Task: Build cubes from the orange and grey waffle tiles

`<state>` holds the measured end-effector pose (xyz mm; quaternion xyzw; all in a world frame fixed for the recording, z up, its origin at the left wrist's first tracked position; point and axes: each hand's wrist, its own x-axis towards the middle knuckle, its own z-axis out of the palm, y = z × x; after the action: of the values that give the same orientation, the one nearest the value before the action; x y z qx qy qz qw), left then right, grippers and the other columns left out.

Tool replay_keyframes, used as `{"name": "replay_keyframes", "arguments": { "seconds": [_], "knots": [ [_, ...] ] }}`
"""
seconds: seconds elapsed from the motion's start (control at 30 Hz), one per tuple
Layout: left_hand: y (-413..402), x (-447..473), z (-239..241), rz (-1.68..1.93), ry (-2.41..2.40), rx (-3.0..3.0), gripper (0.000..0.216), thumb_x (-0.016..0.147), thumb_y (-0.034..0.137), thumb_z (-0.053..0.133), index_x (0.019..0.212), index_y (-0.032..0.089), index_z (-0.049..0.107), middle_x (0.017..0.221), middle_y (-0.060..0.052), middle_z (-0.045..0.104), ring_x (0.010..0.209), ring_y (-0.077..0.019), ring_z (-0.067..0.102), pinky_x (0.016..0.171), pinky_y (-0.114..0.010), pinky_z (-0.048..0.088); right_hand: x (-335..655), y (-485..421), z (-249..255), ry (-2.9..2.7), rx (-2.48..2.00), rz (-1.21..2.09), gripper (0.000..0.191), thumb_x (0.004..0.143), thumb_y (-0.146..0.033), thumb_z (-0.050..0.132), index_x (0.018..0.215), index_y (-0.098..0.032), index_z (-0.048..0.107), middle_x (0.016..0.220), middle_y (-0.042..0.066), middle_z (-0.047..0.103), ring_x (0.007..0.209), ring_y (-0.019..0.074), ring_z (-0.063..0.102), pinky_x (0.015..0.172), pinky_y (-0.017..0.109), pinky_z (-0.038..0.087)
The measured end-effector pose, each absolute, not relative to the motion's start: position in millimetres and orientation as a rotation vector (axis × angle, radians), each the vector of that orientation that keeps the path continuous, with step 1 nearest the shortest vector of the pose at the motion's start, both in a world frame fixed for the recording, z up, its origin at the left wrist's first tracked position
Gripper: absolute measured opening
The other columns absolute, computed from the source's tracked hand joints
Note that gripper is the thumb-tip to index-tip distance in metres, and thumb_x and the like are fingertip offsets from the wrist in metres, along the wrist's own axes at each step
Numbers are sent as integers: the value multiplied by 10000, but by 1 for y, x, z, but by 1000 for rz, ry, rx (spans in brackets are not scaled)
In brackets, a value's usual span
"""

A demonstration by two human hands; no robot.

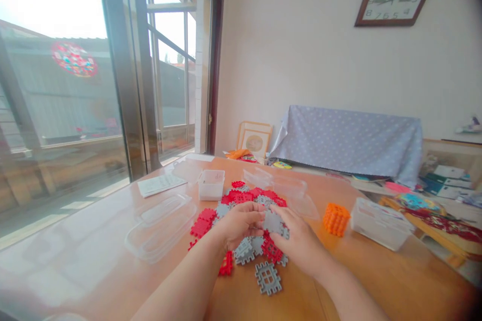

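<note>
Over the pile, a light grey interlocking building tile (272, 221) is held up, with notched edges. My right hand (299, 241) grips it from the right, thumb below and fingers above. At its left edge, the curled fingers of my left hand (243, 223) close on the same tile; the exact contact is blurred. Beneath and around both hands lie several red tiles (204, 221) and grey tiles (244, 251), partly covered by the hands. Nearer to me, a grey window-patterned tile (268, 278) lies flat and apart from the pile.
An orange stack of tiles (336, 219) stands to the right, beside a clear plastic box (382, 223). A small clear box (211, 185) is behind the pile. Clear lids (160, 230) and a paper sheet (161, 185) lie left on the wooden table (301, 296). Windows line the left.
</note>
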<state>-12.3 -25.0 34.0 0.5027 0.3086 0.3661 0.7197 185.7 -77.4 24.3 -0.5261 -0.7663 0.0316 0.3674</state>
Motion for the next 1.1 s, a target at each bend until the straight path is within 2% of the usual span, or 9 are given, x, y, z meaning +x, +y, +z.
{"name": "replay_keyframes", "arguments": {
  "seconds": [0.07, 0.17, 0.33, 0.53, 0.77, 0.93, 1.1],
  "knots": [
    [-25, -12, 34, 794, 720, 1155, 381, 704, 349, 793, 1007, 189, 628, 945, -29, 672, 786, -139, 658, 715, -280, 505, 207, -75, 29, -1925, -1408, 193, 611, 762, -177, 605, 1368, -240, 566, 1329, 85, 637, 1213, 253, 604, 1040, 433, 492],
    [-22, -14, 32, 811, 777, 1262, 339, 735, 382, 769, 981, 185, 642, 984, -49, 695, 859, -161, 676, 740, -278, 493, 248, -73, 32, -1868, -1501, 368, 587, 752, -190, 598, 1338, -222, 590, 1292, 90, 673, 1133, 254, 657, 944, 402, 541],
    [-18, -16, 33, 824, 836, 1307, 352, 764, 437, 734, 980, 177, 637, 986, -70, 720, 879, -178, 677, 756, -284, 479, 297, -78, 27, -1847, -1637, 608, 574, 688, -212, 668, 1262, -204, 649, 1234, 81, 703, 1138, 275, 649, 990, 411, 501],
    [-19, -20, 39, 830, 885, 1322, 368, 786, 466, 717, 991, 180, 610, 1057, -91, 722, 925, -196, 678, 750, -284, 449, 302, -80, 27, -1927, -1745, 934, 533, 642, -212, 701, 1173, -202, 654, 1126, 44, 712, 1037, 255, 650, 889, 336, 502],
    [-16, -23, 41, 828, 910, 1324, 405, 772, 507, 728, 978, 178, 613, 1052, -97, 722, 925, -209, 679, 754, -301, 445, 300, -78, 22, -1964, -1882, 910, 479, 611, -219, 739, 1085, -215, 668, 1037, 10, 703, 941, 220, 647, 793, 287, 477],
    [-13, -25, 41, 850, 922, 1298, 419, 741, 506, 756, 955, 179, 609, 1006, -86, 719, 925, -207, 673, 735, -289, 437, 301, -78, 19, -1938, -1912, 869, 431, 606, -246, 769, 1030, -232, 689, 1014, 12, 715, 930, 227, 647, 778, 286, 483],
    [-6, -33, 38, 912, 956, 1355, 390, 758, 490, 737, 962, 175, 630, 933, -55, 701, 881, -179, 652, 735, -276, 436, 298, -78, 21, -1953, -1880, 799, 526, 633, -305, 770, 1143, -226, 667, 1154, 48, 699, 1040, 262, 648, 865, 327, 493]
  ]
}}
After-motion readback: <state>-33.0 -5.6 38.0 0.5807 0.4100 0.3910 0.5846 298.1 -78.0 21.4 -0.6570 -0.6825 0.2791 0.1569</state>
